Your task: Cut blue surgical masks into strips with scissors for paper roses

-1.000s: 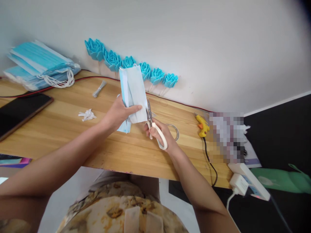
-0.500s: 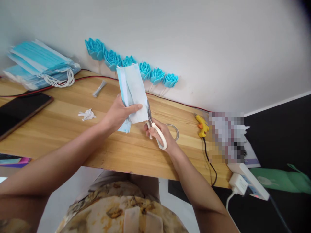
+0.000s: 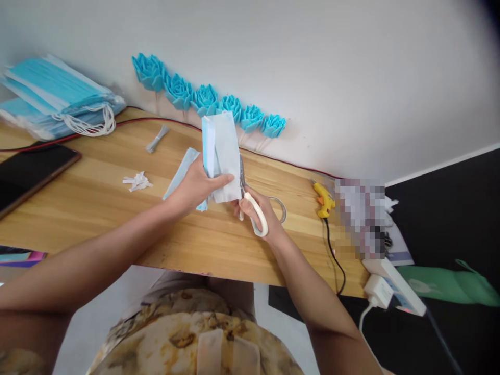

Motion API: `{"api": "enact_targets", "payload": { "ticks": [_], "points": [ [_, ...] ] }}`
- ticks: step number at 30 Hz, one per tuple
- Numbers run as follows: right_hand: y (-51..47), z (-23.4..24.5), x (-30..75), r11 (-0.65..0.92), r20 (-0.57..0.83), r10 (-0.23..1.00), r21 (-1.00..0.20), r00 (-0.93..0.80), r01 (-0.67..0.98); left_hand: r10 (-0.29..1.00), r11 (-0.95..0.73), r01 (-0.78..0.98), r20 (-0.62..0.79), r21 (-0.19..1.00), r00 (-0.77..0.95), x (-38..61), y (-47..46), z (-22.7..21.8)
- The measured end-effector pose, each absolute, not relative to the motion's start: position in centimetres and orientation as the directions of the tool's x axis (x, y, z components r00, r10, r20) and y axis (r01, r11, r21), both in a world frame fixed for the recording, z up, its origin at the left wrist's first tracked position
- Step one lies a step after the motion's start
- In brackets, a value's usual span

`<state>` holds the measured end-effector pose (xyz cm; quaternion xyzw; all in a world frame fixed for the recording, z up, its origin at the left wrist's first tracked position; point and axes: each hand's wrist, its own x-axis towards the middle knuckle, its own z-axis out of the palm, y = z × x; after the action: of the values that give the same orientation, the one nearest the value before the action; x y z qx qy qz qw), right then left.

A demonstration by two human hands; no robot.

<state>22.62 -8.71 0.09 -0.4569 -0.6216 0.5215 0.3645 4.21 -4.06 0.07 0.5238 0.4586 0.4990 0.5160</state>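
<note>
My left hand (image 3: 198,182) grips a light blue and white face mask (image 3: 226,151), its layers partly spread and its upper end raised before the wall. The left thumb presses flat on the pale face of the material. My right hand (image 3: 260,211) is closed round the white handles of a pair of scissors (image 3: 258,219). The scissor blades stand upright along the mask's right edge; whether they touch it I cannot tell. Beneath my left hand, a pale blue piece of mask material (image 3: 180,172) lies on the wooden table (image 3: 187,245).
Blue flowers (image 3: 205,99) on stems lean along the wall. At left are stacked masks (image 3: 58,88), a phone (image 3: 31,174), a bundle of thin strips (image 3: 157,138) and white scraps (image 3: 138,181). A tape roll (image 3: 282,208), yellow glue gun (image 3: 323,199) and power strip (image 3: 404,297) are at right.
The held mask has shifted right and slightly down with my left hand. More of the blue piece on the table now shows at its left. My right hand has barely moved.
</note>
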Motion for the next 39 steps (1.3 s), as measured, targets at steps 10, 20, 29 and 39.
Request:
{"api": "enact_targets", "payload": {
  "ticks": [10,20,29,39],
  "points": [
    [-8.61,-0.19,22.72,0.043,-0.016,0.955,-0.98,-0.296,0.193,0.994,-0.071,-0.04,0.074,0.997,0.076,4.42,-4.08,0.04],
    [-8.72,0.19,22.46,0.041,-0.009,0.959,-0.985,-0.282,0.169,0.997,-0.044,-0.084,0.049,0.995,0.066,4.46,-4.09,0.1],
    [-8.84,0.11,22.48,0.041,-0.007,0.966,-0.983,-0.259,0.179,0.996,-0.045,-0.091,0.052,0.995,0.072,4.45,-4.19,0.24],
    [-8.91,-0.14,22.39,0.013,-0.022,0.969,-0.99,-0.247,0.139,0.995,-0.041,-0.119,0.052,0.992,0.089,4.31,-4.17,0.14]
  ]
}}
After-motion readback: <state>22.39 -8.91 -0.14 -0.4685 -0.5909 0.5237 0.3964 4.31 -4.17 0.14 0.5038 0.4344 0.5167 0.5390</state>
